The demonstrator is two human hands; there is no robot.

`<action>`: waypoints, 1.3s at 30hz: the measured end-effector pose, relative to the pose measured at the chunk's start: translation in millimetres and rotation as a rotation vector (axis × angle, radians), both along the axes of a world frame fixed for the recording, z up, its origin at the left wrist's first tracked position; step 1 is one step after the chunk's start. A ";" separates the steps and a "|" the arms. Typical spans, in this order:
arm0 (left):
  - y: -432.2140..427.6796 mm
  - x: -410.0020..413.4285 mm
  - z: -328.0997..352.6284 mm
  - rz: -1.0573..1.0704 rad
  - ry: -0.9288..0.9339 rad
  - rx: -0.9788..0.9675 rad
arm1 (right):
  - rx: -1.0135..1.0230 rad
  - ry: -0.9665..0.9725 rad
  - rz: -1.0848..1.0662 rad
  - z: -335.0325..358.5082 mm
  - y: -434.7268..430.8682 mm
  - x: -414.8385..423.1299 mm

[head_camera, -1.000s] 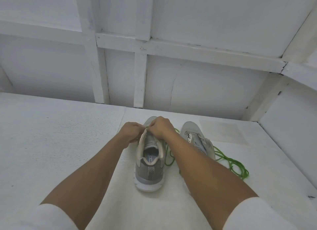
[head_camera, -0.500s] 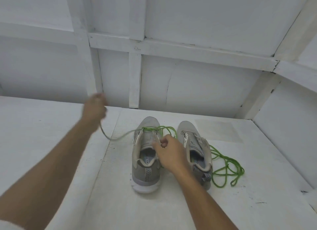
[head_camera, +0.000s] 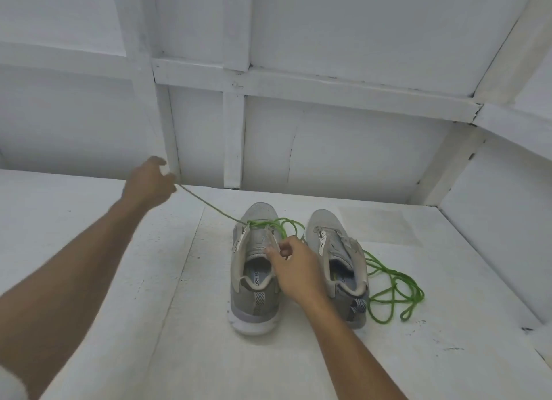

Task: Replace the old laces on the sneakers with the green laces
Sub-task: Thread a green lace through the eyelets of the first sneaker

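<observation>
Tautly, green lace (head_camera: 257,222) in left hand (head_camera: 149,184).

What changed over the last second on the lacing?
Left hand left the left sneaker and pulled the green lace out up-left; its slack is now taut. Right hand dropped from the tongue to pinch the eyelet edge. Both sneakers and the spare lace beside the right sneaker stayed put.
</observation>
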State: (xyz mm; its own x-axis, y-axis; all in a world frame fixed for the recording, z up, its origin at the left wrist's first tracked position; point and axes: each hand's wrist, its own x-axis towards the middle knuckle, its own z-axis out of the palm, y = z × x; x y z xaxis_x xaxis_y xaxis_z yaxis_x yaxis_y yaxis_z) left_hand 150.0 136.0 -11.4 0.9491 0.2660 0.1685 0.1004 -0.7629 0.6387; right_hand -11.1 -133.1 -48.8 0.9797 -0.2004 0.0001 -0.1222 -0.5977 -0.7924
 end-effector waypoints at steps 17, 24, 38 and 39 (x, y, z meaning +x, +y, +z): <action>-32.8 -4.6 -0.9 -0.140 0.051 0.126 | 0.012 -0.009 -0.013 -6.2 -0.9 5.5; -99.9 -36.6 -55.9 -0.461 0.203 0.191 | -0.002 -0.003 -0.008 -5.8 -0.9 6.1; -55.7 -21.3 0.5 -0.318 0.126 0.117 | 0.026 -0.003 0.002 -4.4 -2.5 5.3; -58.0 -21.4 2.9 -0.316 0.128 0.099 | 0.030 -0.001 0.002 -3.6 -3.1 6.2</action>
